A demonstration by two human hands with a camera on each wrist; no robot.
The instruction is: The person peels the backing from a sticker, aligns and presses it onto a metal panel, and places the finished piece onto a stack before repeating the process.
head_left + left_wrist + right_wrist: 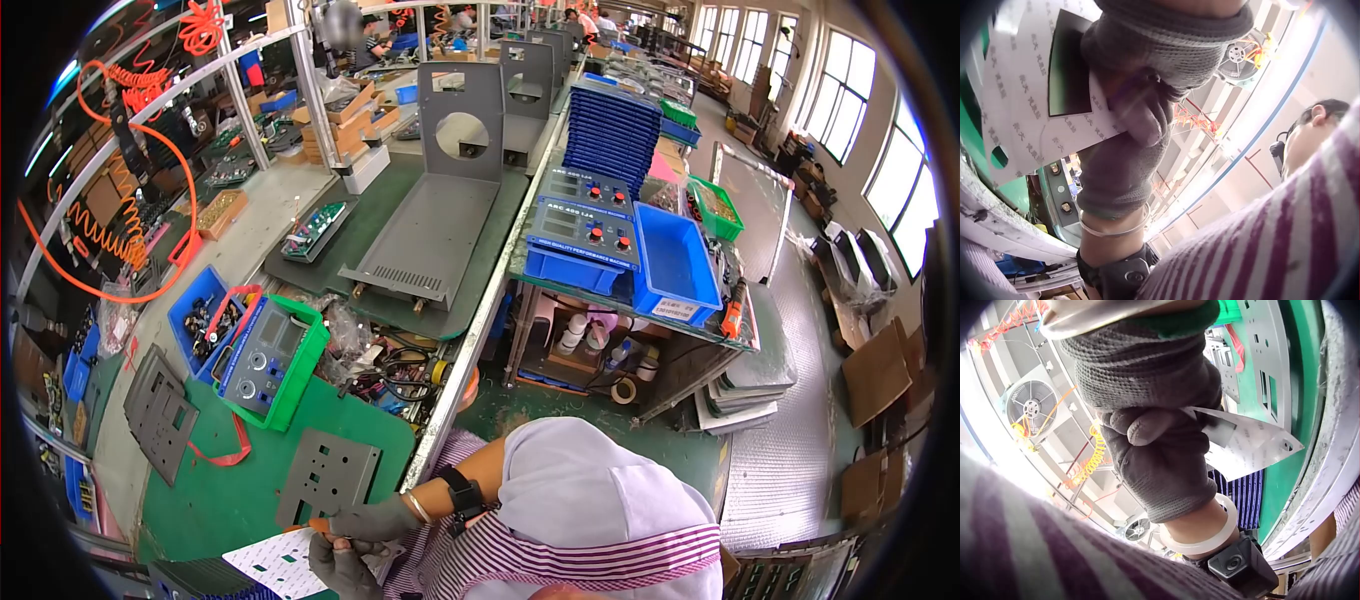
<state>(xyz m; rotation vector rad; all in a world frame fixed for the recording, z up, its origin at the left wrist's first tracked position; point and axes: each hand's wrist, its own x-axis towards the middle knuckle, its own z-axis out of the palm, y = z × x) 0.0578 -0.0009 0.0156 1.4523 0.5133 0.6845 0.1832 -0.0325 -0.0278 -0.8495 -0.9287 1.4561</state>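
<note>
Both hands wear grey knit gloves and meet low over the front of the bench. Between them is a white sticker sheet (275,562) with cut-outs and repeated print on its backing, also seen large in the left wrist view. My right hand (378,522) pinches the sheet near its edge, a thin bangle and black strap on that wrist. Close against it, my left hand (342,568) grips the same edge; in the right wrist view this left hand (1163,465) has a thick white bangle behind it. The gripped edge is partly hidden by the fingers.
A grey metal panel with holes (328,478) lies just beyond the hands on the green mat (205,515). Another dark panel (162,415), a green bin (318,345) bearing a control panel (262,355), and a blue bin (185,305) stand farther off. Behind is a metal chassis (430,230).
</note>
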